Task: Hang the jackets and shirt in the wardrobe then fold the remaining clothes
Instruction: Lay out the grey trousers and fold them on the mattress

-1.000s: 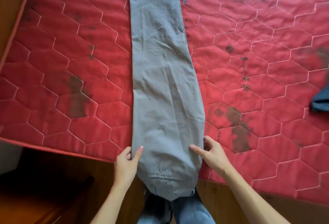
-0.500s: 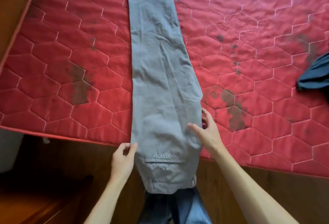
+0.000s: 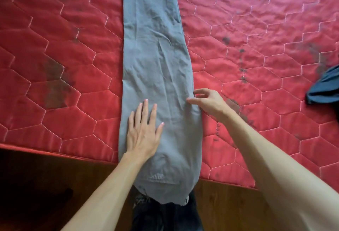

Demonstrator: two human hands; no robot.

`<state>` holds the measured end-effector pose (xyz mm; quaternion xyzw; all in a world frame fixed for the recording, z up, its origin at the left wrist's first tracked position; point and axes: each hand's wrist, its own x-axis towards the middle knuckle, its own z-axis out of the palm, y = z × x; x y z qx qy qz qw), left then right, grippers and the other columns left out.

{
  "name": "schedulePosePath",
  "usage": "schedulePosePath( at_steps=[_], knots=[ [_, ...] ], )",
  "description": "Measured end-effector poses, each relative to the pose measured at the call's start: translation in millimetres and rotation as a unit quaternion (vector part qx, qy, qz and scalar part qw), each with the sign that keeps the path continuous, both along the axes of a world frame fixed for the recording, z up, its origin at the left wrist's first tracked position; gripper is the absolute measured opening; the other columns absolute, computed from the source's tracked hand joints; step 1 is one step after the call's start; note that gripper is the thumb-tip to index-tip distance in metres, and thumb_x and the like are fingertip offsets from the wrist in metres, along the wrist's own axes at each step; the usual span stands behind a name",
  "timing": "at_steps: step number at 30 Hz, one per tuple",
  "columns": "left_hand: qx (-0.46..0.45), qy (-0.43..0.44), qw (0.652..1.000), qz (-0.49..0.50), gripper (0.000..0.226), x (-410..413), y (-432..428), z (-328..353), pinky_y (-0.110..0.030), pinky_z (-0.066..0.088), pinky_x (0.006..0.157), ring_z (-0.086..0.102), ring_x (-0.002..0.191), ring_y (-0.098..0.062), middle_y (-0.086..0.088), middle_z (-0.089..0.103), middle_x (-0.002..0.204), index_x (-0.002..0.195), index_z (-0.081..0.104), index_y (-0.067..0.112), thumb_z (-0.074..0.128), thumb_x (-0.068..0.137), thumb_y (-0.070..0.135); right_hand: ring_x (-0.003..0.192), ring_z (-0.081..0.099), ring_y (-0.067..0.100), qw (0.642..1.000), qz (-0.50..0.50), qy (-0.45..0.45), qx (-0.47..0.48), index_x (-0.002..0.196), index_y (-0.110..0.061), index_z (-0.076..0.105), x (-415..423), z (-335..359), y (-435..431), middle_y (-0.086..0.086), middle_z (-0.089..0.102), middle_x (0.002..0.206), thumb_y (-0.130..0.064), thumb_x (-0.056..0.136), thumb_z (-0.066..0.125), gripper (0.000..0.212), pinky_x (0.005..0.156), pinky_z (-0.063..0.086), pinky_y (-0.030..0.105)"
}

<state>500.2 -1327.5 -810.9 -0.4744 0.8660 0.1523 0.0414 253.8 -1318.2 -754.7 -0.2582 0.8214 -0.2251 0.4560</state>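
Grey trousers (image 3: 156, 51), folded lengthwise leg on leg, lie stretched away from me across the red quilted mattress (image 3: 266, 65). Their waist end hangs over the near mattress edge. My left hand (image 3: 144, 131) lies flat with straight fingers on the fabric near the waist, pressing it down. My right hand (image 3: 207, 102) is at the trousers' right edge, with thumb and fingers pinching the fabric edge.
A dark blue garment (image 3: 324, 87) lies at the right border of the mattress. The mattress's near edge runs across the lower view, with a brown wooden floor (image 3: 45, 185) below it. My legs in dark jeans (image 3: 165, 216) stand against the bed.
My left hand has moved from the trousers' left edge onto the fabric and now lies flat. My right hand shifted up along the right edge. The view moved closer over the bed.
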Motion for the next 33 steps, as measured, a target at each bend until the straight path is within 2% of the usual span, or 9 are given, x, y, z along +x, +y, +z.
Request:
schedulePosePath(
  at_steps=[3, 6, 12, 16, 18, 22, 27, 31, 33],
  knots=[
    [-0.013, -0.011, 1.0, -0.013, 0.072, 1.6, -4.4, -9.9, -0.051, 0.015, 0.122, 0.011, 0.153, -0.03, -0.014, 0.007, 0.166, 0.159, 0.019, 0.016, 0.029, 0.099, 0.055, 0.086, 0.058, 0.012, 0.987, 0.061, 0.145, -0.015, 0.107, -0.021, 0.068, -6.1, -8.9, 0.3, -0.009, 0.061, 0.087, -0.051, 0.079, 0.076, 0.041, 0.081, 0.046, 0.031],
    [-0.023, -0.02, 0.999, -0.02, 0.075, -14.4, -21.6, -16.0, -0.053, 0.012, 0.122, 0.004, 0.154, -0.03, -0.013, 0.001, 0.167, 0.16, 0.013, 0.018, 0.027, 0.098, 0.058, 0.058, 0.049, 0.007, 0.994, 0.055, 0.08, -0.056, 0.072, -0.015, 0.063, -9.9, -10.6, -3.3, -0.009, 0.055, 0.063, -0.045, 0.079, 0.079, 0.035, 0.061, 0.042, 0.029],
    [-0.032, -0.051, 0.998, -0.026, 0.076, -28.8, -36.6, -21.5, -0.054, 0.008, 0.122, -0.002, 0.154, -0.03, -0.013, -0.004, 0.167, 0.16, 0.006, 0.019, 0.021, 0.097, 0.06, 0.075, 0.065, 0.015, 0.963, -0.026, -0.174, -0.205, 0.111, -0.004, 0.058, 0.3, 5.6, -9.4, 0.005, 0.068, 0.086, -0.003, 0.081, 0.077, 0.035, 0.073, 0.054, 0.027],
    [-0.044, -0.061, 0.997, -0.03, 0.076, -29.8, -37.3, -20.9, -0.055, 0.008, 0.122, 0.001, 0.154, -0.032, -0.015, 0.0, 0.166, 0.16, 0.01, 0.018, 0.019, 0.097, 0.06, 0.08, 0.059, 0.016, 0.946, -0.018, -0.283, -0.158, 0.107, -0.017, 0.07, -12.6, 2.9, -11.7, -0.003, 0.066, 0.086, -0.024, 0.078, 0.083, 0.033, 0.073, 0.044, 0.034],
    [-0.047, -0.065, 0.996, -0.033, 0.077, -30.5, -37.2, -20.5, -0.055, 0.009, 0.122, 0.001, 0.154, -0.032, -0.015, 0.001, 0.166, 0.16, 0.011, 0.017, 0.022, 0.097, 0.06, 0.076, 0.053, 0.014, 0.97, 0.127, -0.203, -0.042, 0.098, -0.011, 0.071, -22.9, 3.1, -12.3, -0.003, 0.061, 0.084, -0.058, 0.08, 0.071, 0.051, 0.07, 0.041, 0.033],
    [-0.049, -0.054, 0.997, -0.033, 0.077, -30.1, -37.0, -21.3, -0.056, 0.009, 0.121, 0.001, 0.154, -0.032, -0.015, 0.0, 0.166, 0.159, 0.012, 0.017, 0.026, 0.096, 0.06, 0.064, 0.051, 0.019, 0.928, 0.351, -0.015, 0.124, 0.079, -0.008, 0.059, -31.4, 7.0, -10.3, -0.004, 0.053, 0.07, -0.095, 0.061, 0.05, 0.089, 0.062, 0.043, 0.034],
    [-0.052, -0.054, 0.996, -0.038, 0.077, -29.6, -37.2, -19.5, -0.057, 0.01, 0.121, 0.002, 0.154, -0.033, -0.015, 0.0, 0.166, 0.16, 0.012, 0.017, 0.026, 0.097, 0.059, 0.055, 0.038, 0.019, 0.916, 0.382, 0.059, 0.11, 0.064, -0.008, 0.048, -59.2, 25.0, -6.1, -0.003, 0.04, 0.058, -0.092, 0.065, 0.051, 0.084, 0.054, 0.034, 0.033],
    [-0.057, -0.059, 0.996, -0.037, 0.077, -30.3, -37.1, -20.6, -0.057, 0.011, 0.121, 0.003, 0.153, -0.034, -0.016, 0.002, 0.166, 0.159, 0.013, 0.016, 0.026, 0.097, 0.059, 0.055, 0.045, 0.021, 0.955, 0.246, 0.156, 0.05, 0.05, -0.014, 0.047, -104.4, 12.6, 25.8, -0.006, 0.045, 0.047, -0.053, 0.084, 0.067, 0.055, 0.053, 0.036, 0.032],
    [-0.062, -0.062, 0.995, -0.037, 0.077, -30.6, -36.4, -21.1, -0.058, 0.011, 0.121, 0.004, 0.153, -0.034, -0.017, 0.002, 0.166, 0.159, 0.014, 0.016, 0.026, 0.096, 0.059, 0.071, 0.057, 0.025, 0.955, 0.155, 0.253, -0.006, 0.06, -0.021, 0.056, -106.9, 1.9, 43.7, -0.007, 0.058, 0.064, -0.04, 0.088, 0.066, 0.036, 0.064, 0.045, 0.035]
  ],
)
